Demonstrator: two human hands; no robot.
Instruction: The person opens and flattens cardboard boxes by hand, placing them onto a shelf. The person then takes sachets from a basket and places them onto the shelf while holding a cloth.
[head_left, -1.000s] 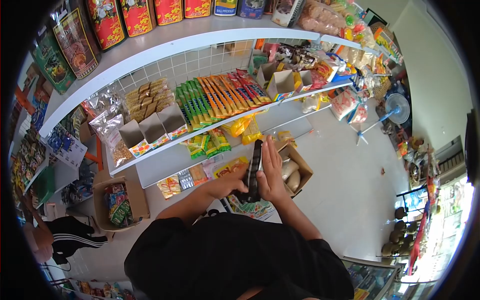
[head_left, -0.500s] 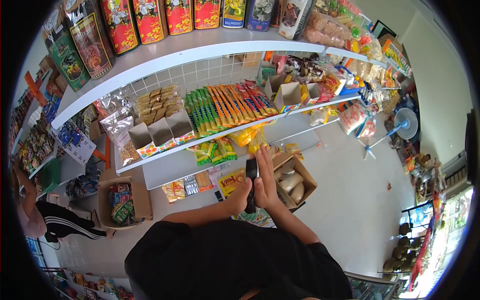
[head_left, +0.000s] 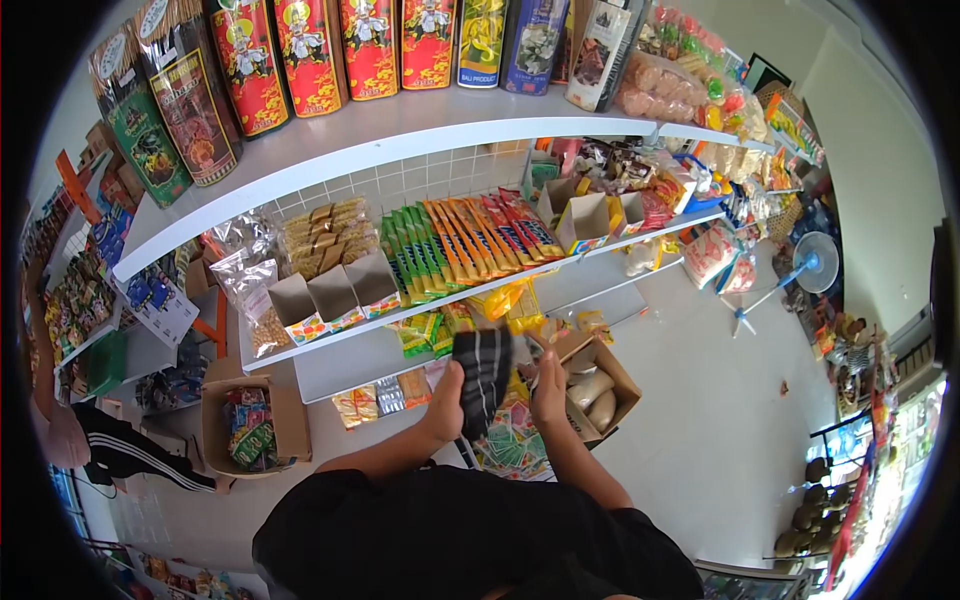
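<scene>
A flat black object with thin pale stripes (head_left: 482, 380) is upright in front of me; it looks like a folded cloth or pouch, but blur hides its exact kind. My left hand (head_left: 445, 405) grips its left side, thumb showing and the other fingers hidden behind. Just to the right, my right hand (head_left: 548, 392) is apart from it, with fingers stretched upward and slightly blurred. Beneath the hands lie green-and-white packets (head_left: 512, 445). Right of my right hand stands an open cardboard box (head_left: 622, 385) with pale filled bags.
Ahead is a shelf (head_left: 400, 318) bearing rows of green, orange and red snack packets (head_left: 470, 240) and small open boxes (head_left: 335, 298). Tall printed packs (head_left: 370, 50) line the upper shelf. A carton of packets (head_left: 290, 425) sits left on the floor. At far left is another person (head_left: 130, 445); a fan (head_left: 812, 262) stands right.
My hands were pressed together around the black object, seen edge-on. Now they are apart: its striped face shows in my left hand, and the right has moved away. The view has tilted up slightly.
</scene>
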